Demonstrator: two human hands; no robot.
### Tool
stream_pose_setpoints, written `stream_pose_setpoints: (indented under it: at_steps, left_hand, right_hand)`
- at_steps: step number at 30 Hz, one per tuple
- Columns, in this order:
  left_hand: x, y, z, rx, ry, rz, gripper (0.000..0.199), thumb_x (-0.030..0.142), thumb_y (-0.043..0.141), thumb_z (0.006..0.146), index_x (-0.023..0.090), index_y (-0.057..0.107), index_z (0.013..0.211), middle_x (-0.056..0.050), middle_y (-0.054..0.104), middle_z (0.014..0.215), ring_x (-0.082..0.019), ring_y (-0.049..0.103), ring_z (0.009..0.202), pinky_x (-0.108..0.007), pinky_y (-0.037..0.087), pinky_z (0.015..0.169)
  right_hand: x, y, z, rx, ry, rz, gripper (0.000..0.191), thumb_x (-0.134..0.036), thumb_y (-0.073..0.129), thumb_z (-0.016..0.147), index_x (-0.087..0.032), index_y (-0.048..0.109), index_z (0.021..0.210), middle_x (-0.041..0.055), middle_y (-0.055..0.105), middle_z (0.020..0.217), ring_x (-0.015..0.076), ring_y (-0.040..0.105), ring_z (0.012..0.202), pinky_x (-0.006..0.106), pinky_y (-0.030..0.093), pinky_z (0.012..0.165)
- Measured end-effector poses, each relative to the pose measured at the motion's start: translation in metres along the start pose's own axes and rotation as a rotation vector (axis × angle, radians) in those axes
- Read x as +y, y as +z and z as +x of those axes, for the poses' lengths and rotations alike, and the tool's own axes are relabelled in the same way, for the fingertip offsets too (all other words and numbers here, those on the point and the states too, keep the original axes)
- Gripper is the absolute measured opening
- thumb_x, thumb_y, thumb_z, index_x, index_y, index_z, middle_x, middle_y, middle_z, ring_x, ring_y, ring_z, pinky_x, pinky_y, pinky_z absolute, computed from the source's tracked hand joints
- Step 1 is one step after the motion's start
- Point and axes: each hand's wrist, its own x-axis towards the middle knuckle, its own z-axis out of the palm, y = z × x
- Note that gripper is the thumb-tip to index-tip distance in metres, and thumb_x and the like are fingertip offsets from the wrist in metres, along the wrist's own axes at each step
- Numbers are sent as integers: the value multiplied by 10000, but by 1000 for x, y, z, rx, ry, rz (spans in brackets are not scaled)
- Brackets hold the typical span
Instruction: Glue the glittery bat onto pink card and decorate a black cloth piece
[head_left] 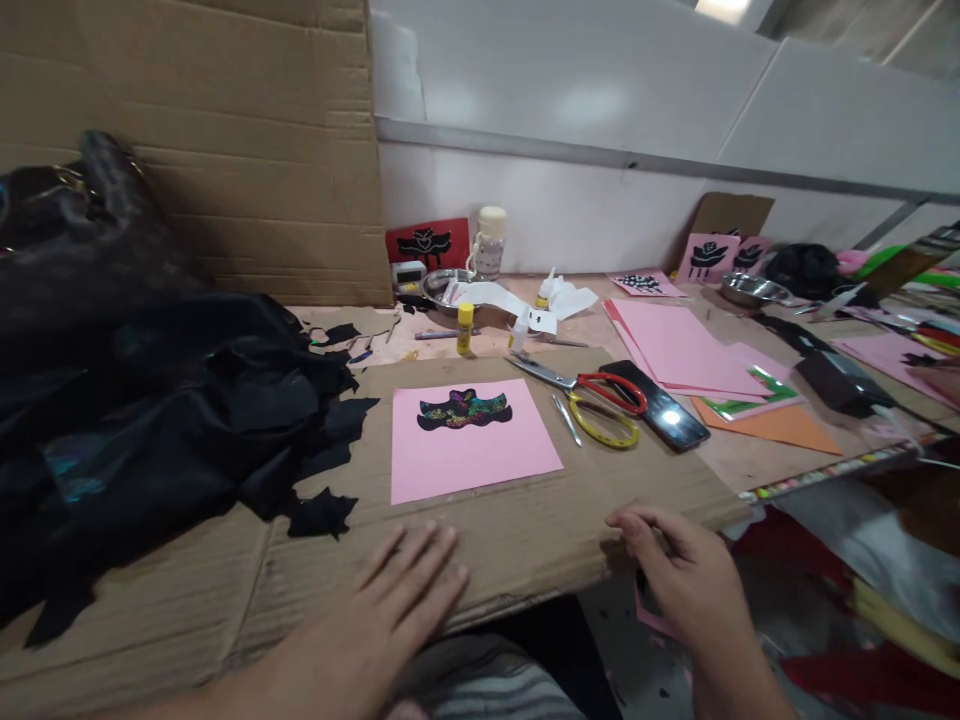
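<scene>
My left hand [409, 585] lies palm down on the cardboard sheet [517, 540], its fingers stretched out and empty. Over the sheet's front edge, my right hand [679, 565] is curled, with thumb and forefinger close together; no object shows between them, and its other fingers are partly hidden. In front of both hands rests a pink paper [472, 460] bearing a black cut-out shape [463, 408] with glittery coloured patches. To its right are a slim metal tool [567, 420], scissors [577, 383] with one red and one yellow handle, and a phone [675, 420].
Black fabric scraps [225, 410] and a brown bag [105, 240] fill the left side. A glue stick [465, 328], small bottles [519, 330] and a metal bowl [442, 285] stand behind. Pink sheets [682, 345] lie at right. A cardboard panel [225, 150] rises at back left.
</scene>
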Motion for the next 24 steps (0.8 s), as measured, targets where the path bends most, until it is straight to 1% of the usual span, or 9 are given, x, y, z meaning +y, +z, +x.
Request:
stream_pose_setpoints:
  at_steps: [3, 6, 7, 9, 12, 15, 17, 20, 24]
  left_hand:
    - [17, 47, 26, -258, 333, -329, 519, 375, 490, 1103, 266, 522, 1609, -58, 648, 1562, -235, 646, 1410, -313, 515, 1173]
    - [25, 52, 55, -274, 472, -406, 379, 339, 475, 1123, 253, 672, 1435, -9, 785, 1369, -157, 728, 1275, -242, 360, 1277]
    - [26, 42, 60, -219, 459, -385, 352, 334, 510, 1111, 273, 669, 1419, -3, 819, 1286, -167, 755, 1209, -319, 305, 1328]
    - [24, 13, 62, -63, 297, -245, 343, 360, 616, 1046, 308, 670, 1381, 13, 846, 1118, -160, 790, 1034, -289, 470, 1211]
    - [9, -24, 56, 33, 51, -63, 487, 293, 636, 1010, 260, 575, 1492, -84, 646, 1557, -228, 680, 1329, -306, 554, 1111]
    - [-25, -30, 55, 78, -1, 117, 588, 104, 525, 1001, 105, 466, 1586, -210, 489, 1675, -317, 445, 1575, -466, 410, 1275]
    - [-52, -24, 60, 92, 3, 334, 527, 191, 532, 1045, 75, 502, 1558, -232, 520, 1644, -323, 506, 1535, -452, 446, 1252]
    - [-81, -15, 70, 124, -26, 431, 489, 235, 548, 1058, 38, 560, 1505, -268, 557, 1599, -380, 546, 1495, -511, 453, 1239]
    - [-92, -14, 78, 155, -5, 465, 473, 206, 484, 1068, 22, 578, 1493, -269, 583, 1573, -400, 563, 1476, -538, 432, 1245]
  right_hand:
    - [-4, 14, 14, -22, 34, 39, 434, -544, 633, 975, -215, 825, 766, 56, 785, 690, 209, 720, 588, 268, 594, 576]
    - [-6, 24, 19, -9, 83, 85, 421, -558, 640, 964, -204, 837, 847, 49, 765, 679, 211, 724, 604, 278, 596, 576]
    - [-5, 24, 19, -9, 101, 104, 417, -557, 632, 973, -202, 845, 920, 30, 733, 641, 200, 706, 573, 271, 586, 551]
    - [-2, 23, 17, -15, 129, 134, 420, -542, 606, 1002, -202, 841, 1077, -5, 672, 589, 183, 677, 528, 262, 574, 522]
    - [2, 17, 15, 2, 140, 139, 357, -500, 638, 990, -213, 842, 1053, 24, 744, 671, 203, 742, 605, 284, 614, 573]
    - [2, 10, 22, 6, 24, 106, 291, -457, 705, 956, -227, 804, 808, 74, 812, 787, 245, 791, 720, 343, 656, 662]
    - [-3, 7, 35, -45, -149, 57, 324, -421, 657, 1005, -237, 776, 766, 93, 842, 888, 272, 814, 851, 406, 677, 793]
    - [-15, 6, 61, -213, -373, -64, 314, -380, 547, 1086, -222, 815, 1129, 143, 793, 1335, 319, 747, 1264, 517, 620, 1068]
    - [-41, 21, 94, -469, -448, -295, 688, -460, 590, 1080, -98, 457, 1650, 224, 404, 1719, 350, 373, 1622, 573, 385, 1304]
